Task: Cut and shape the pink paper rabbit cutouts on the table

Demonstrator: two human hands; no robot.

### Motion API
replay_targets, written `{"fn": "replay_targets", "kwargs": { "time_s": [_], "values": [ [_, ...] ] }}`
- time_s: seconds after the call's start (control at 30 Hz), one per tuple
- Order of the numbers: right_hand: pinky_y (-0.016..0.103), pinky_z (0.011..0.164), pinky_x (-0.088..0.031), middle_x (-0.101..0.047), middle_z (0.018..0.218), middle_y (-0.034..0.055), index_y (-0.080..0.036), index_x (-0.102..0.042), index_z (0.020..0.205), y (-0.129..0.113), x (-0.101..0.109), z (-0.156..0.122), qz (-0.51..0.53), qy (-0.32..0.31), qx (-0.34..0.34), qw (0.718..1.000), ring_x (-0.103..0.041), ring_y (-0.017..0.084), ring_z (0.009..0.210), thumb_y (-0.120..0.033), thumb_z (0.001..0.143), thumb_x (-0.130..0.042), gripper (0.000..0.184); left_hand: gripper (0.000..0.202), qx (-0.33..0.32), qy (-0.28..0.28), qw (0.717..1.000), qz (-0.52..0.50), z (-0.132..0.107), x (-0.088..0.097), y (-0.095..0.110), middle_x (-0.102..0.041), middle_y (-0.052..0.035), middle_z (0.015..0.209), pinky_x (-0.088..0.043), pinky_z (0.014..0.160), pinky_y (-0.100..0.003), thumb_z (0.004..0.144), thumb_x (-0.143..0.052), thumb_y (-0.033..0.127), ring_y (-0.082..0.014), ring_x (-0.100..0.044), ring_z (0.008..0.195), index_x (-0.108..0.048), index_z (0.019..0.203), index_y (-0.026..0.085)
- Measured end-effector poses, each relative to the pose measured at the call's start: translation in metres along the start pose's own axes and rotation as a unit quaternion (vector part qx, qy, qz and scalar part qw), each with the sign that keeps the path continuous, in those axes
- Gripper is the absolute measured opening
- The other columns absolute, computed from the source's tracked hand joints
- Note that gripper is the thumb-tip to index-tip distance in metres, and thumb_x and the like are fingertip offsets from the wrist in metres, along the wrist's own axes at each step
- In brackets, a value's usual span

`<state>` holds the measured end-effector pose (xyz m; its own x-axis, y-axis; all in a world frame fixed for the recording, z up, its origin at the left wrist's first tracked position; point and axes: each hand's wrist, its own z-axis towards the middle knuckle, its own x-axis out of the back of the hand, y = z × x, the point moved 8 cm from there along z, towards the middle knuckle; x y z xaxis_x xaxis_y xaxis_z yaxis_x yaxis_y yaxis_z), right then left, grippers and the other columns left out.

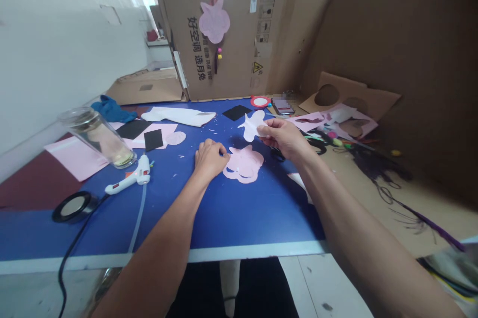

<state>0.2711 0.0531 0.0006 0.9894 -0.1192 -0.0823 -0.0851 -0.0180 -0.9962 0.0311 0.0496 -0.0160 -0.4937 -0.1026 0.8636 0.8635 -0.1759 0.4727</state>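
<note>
My right hand (pixel 286 136) pinches a white paper flower-shaped cutout (pixel 254 127) between thumb and fingers, holding it above the blue table. Below it lies a pink flower-shaped paper cutout (pixel 246 161) with a curved slit near its lower edge. My left hand (pixel 209 159) rests on the table at the left edge of the pink cutout, fingers curled in. Its thumb side meets the pink paper; whether anything is inside the fingers is hidden. On the upright cardboard hangs another pink flower shape (pixel 214 21), with beads (pixel 219 53) and a dark tassel below it.
To the left are a glue gun (pixel 138 173), black tape roll (pixel 74 206), glass cup (pixel 102 139), blue cloth (pixel 112 109) and coloured paper sheets. At right lie paper scraps (pixel 347 119), dark threads (pixel 381 161) and a phone (pixel 283 105). Cardboard walls (pixel 239 74) enclose the back and right.
</note>
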Motion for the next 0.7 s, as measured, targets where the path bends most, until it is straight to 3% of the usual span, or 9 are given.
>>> {"fn": "replay_targets", "kwargs": {
  "time_s": [0.13, 0.3, 0.57, 0.7],
  "values": [
    [0.022, 0.057, -0.048, -0.068, 0.072, -0.0006, -0.019, -0.068, 0.079, -0.0005, 0.0001, -0.0004, 0.001, 0.004, -0.003, 1.000, -0.061, 0.011, 0.063, -0.029, 0.064, -0.089, 0.027, 0.011, 0.002, -0.029, 0.999, 0.016, 0.0011, -0.0043, -0.0001, -0.067, -0.0105, 0.114, -0.047, 0.099, -0.044, 0.088, -0.065, 0.022, -0.0310, -0.059, 0.115, -0.074, 0.082, 0.024],
    [0.022, 0.057, -0.048, -0.068, 0.071, -0.0005, -0.019, -0.068, 0.078, -0.0005, 0.0008, -0.0006, 0.001, 0.006, -0.010, 1.000, -0.061, 0.011, 0.063, -0.026, 0.067, -0.087, 0.023, 0.021, 0.001, -0.022, 0.999, 0.024, 0.0004, 0.0023, -0.0032, -0.065, -0.0137, 0.123, -0.045, 0.104, -0.050, 0.088, -0.070, 0.040, -0.0374, -0.055, 0.124, -0.077, 0.099, 0.025],
    [0.023, 0.060, -0.048, -0.069, 0.074, -0.0003, -0.020, -0.068, 0.079, 0.0020, -0.0002, -0.0011, -0.017, 0.010, -0.015, 1.000, -0.063, 0.011, 0.067, -0.027, 0.070, -0.086, 0.021, 0.006, 0.012, -0.052, 0.999, -0.010, -0.0010, 0.0012, -0.0028, -0.063, -0.0139, 0.126, -0.044, 0.104, -0.053, 0.081, -0.069, 0.024, -0.0387, -0.054, 0.124, -0.072, 0.076, 0.024],
    [0.023, 0.061, -0.049, -0.069, 0.076, 0.0002, -0.020, -0.068, 0.080, 0.0031, -0.0008, 0.0001, -0.019, 0.009, -0.016, 1.000, -0.064, 0.012, 0.067, -0.028, 0.069, -0.086, 0.022, 0.010, -0.004, -0.038, 0.996, -0.085, 0.0034, 0.0016, -0.0068, -0.068, -0.0117, 0.109, -0.045, 0.102, -0.052, 0.071, -0.071, 0.015, -0.0350, -0.059, 0.112, -0.071, 0.065, 0.024]
  ]
}}
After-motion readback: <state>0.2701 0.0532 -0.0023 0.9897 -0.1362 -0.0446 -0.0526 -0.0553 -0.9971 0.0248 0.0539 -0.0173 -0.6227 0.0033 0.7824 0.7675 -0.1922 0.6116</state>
